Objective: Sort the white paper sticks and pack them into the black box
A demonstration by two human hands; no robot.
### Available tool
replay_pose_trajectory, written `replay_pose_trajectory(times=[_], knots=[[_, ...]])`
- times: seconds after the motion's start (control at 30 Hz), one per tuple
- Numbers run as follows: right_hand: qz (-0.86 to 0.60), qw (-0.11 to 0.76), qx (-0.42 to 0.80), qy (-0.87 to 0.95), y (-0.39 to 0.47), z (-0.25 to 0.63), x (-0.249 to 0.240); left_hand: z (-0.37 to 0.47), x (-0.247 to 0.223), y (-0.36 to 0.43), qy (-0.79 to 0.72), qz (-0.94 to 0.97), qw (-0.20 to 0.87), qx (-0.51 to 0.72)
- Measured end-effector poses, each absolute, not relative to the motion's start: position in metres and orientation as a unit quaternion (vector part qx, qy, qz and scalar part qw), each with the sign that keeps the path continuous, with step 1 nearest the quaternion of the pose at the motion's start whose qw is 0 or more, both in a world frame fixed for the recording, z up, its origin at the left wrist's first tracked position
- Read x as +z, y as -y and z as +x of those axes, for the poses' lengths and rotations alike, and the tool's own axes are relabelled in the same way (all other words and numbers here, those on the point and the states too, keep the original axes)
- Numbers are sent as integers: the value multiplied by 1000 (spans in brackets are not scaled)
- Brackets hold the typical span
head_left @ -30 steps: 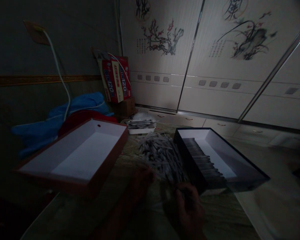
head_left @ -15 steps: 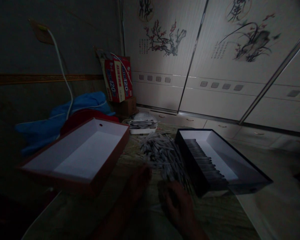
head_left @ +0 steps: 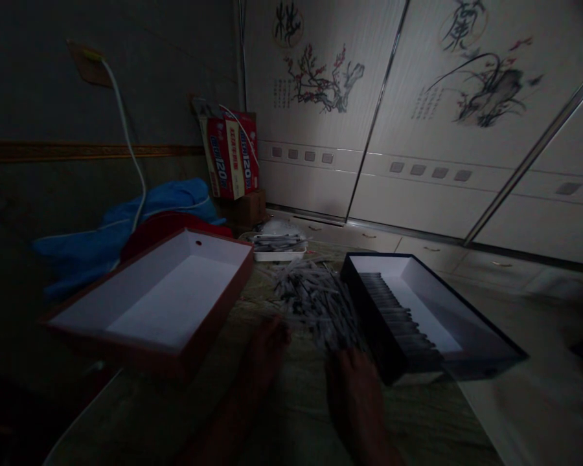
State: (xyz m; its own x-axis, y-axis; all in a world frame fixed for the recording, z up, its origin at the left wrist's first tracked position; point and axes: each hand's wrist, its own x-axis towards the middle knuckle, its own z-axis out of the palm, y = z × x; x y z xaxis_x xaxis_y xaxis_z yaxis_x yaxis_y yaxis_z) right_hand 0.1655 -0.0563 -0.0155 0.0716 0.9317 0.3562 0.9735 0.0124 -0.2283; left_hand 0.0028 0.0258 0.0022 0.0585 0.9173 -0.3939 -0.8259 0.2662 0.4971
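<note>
Head view, dimly lit: a loose heap of slim pens (head_left: 315,294) lies on the desk (head_left: 291,421), between a red-brown box (head_left: 217,320) on the left and a dark box (head_left: 372,330) on the right. The right hand (head_left: 354,382) is at the near end of the heap, back upward and fingers bent down onto it; whether they grip a pen cannot be told. The left hand (head_left: 267,346) is just beside the heap's near left edge with its fingers curled; shadow and blur hide whether it holds anything. Inside the dark box, a row of pens (head_left: 401,317) lies side by side along the left wall. Beyond the heap, a white tray (head_left: 279,256) carries more pens.

Writing shows behind. A red and cream carton (head_left: 233,155) bears "120" in blue on two faces, along with Chinese characters too small to read surely. Each of two pale wardrobe doors (head_left: 311,184) has a large brush-style character in a circle, above a painted plant and small columns of illegible script.
</note>
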Motion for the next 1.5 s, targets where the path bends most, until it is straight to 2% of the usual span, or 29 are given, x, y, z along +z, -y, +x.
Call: replay_pose_trajectory(times=[0.27,0.47,0.57,0.63,0.87,1.03,1.1,1.27,1.5], knots=[[-686,255,-11,682,51,165,1,4,-12,-27,-286,86,771,562],[-668,211,-21,713,9,157,21,4,-15,-26,-282,122,790,530],[-668,168,-47,723,-11,150,21,3,-15,-25,-273,135,795,525],[-661,168,-50,729,-18,145,18,2,-16,-25,-272,135,793,528],[-656,243,-10,715,-17,148,10,0,-26,-29,-264,162,787,534],[-600,480,210,604,9,165,14,4,-29,-30,-282,150,766,558],[-581,521,264,566,22,168,14,8,-26,-29,-302,154,759,556],[-591,560,287,505,39,163,4,13,-19,-25,-318,200,743,554],[-603,537,265,527,37,158,-1,13,-13,-21,-332,257,729,541]])
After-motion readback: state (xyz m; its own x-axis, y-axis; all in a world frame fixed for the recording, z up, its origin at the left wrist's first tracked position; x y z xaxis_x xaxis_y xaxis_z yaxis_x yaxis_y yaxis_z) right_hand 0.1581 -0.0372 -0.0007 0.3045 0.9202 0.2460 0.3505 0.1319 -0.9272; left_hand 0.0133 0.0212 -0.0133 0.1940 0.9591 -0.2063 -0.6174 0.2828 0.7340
